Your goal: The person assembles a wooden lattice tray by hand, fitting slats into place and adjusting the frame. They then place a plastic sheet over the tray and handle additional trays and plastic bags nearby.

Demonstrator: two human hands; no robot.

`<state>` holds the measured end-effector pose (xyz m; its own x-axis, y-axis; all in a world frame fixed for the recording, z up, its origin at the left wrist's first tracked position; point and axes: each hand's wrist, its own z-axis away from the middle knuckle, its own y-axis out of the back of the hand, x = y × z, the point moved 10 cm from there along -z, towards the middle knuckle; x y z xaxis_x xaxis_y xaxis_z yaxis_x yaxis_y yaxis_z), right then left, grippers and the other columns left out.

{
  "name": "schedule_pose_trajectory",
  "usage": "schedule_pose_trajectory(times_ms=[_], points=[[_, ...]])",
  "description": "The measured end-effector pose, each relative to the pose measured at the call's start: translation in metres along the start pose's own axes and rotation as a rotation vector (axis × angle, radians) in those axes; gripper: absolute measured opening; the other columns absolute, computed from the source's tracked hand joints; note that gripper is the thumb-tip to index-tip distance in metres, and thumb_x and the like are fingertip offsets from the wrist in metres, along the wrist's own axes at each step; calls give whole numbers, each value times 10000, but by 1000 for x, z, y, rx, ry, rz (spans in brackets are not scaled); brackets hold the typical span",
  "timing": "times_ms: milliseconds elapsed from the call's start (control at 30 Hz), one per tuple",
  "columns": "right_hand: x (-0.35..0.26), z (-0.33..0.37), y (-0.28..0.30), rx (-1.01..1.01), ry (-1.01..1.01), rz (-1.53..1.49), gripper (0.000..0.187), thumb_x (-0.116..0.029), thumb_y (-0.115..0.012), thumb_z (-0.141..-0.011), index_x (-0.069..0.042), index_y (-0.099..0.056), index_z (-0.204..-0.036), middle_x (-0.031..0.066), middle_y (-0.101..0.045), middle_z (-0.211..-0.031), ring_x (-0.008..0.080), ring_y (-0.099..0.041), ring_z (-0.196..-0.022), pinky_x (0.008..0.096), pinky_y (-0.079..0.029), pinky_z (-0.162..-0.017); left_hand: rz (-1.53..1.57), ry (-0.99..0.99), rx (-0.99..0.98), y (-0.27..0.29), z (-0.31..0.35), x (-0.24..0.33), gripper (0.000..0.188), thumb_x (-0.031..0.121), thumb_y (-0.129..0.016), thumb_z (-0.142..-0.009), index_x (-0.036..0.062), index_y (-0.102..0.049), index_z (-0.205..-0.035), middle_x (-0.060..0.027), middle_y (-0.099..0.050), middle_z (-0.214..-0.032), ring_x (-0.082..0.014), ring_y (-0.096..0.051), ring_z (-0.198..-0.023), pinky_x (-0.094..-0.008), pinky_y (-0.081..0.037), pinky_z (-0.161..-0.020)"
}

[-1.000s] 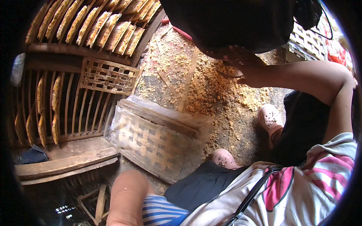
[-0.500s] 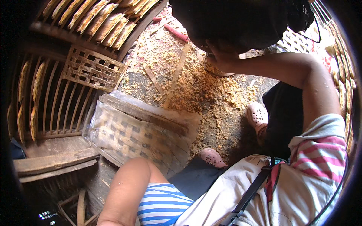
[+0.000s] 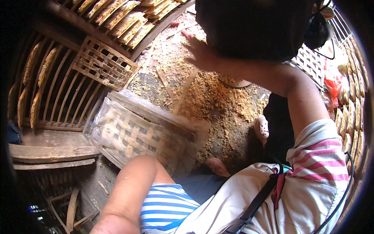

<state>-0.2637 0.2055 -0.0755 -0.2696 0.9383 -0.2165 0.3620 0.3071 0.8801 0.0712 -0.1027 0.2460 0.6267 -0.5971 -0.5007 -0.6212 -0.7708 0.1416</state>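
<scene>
My right arm, in a pink-and-white striped sleeve, reaches across to the upper middle. There my right hand (image 3: 200, 54) is dim, its fingers spread, with no held thing visible. It is beside the lower left of a large dark shape (image 3: 253, 31) whose kind I cannot make out. Orange-yellow crumbs (image 3: 218, 93) cover the floor below, around a flat brown rounded thing (image 3: 235, 81). My left arm, in a blue-and-white striped sleeve, is bent at the elbow. Only the base of my left hand (image 3: 115, 225) shows at the lower edge; its fingers are out of sight.
A woven panel under cloudy plastic (image 3: 128, 134) lies left of my legs. Slatted racks (image 3: 62, 97) with flat yellowish slabs (image 3: 130, 23) stand at the left, and more slabs (image 3: 352, 113) line the right. Wood strips (image 3: 164, 80) and pink clogs (image 3: 261, 128) are on the floor.
My right hand has moved left and slightly up, out from under the dark shape, and its fingers are now spread. The view has shifted a little.
</scene>
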Motion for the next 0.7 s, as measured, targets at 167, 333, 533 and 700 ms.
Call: schedule_pose_trajectory(times_ms=[167,333,533,700], points=[[60,37,-31,-512,56,451,571,-513,-531,-901,-155,-521,-1344,333,-139,-1500,467,-144,-1400,535,-145,-1145,634,234,-55,-6,1,-19,303,247,-575,-909,115,-564,-637,78,-528,-574,-22,-490,-490,-185,-325,-501],[22,67,-31,-886,-39,256,632,-632,-450,-898,-172,-554,-1319,153,-428,-1427,405,-324,-1337,551,-239,-1116,363,148,-102,15,-11,5,216,230,-603,-900,80,-643,-749,57,-606,-680,-28,-563,-594,-181,-428,-561],[-77,155,-21,-1182,362,-305,330,-361,-511,-963,-148,-615,-1193,112,-652,-1073,264,-587,-1073,388,-471,-915,277,349,13,33,-15,45,175,179,-629,-862,42,-677,-765,23,-634,-686,-124,-615,-615,-205,-474,-587],[-119,141,80,-737,553,-220,185,-255,-600,-881,-82,-657,-916,107,-619,-694,313,-625,-756,438,-489,-723,668,932,-945,-15,38,-39,214,171,-573,-928,-12,-673,-882,-59,-661,-890,-279,-639,-843,-283,-537,-695]])
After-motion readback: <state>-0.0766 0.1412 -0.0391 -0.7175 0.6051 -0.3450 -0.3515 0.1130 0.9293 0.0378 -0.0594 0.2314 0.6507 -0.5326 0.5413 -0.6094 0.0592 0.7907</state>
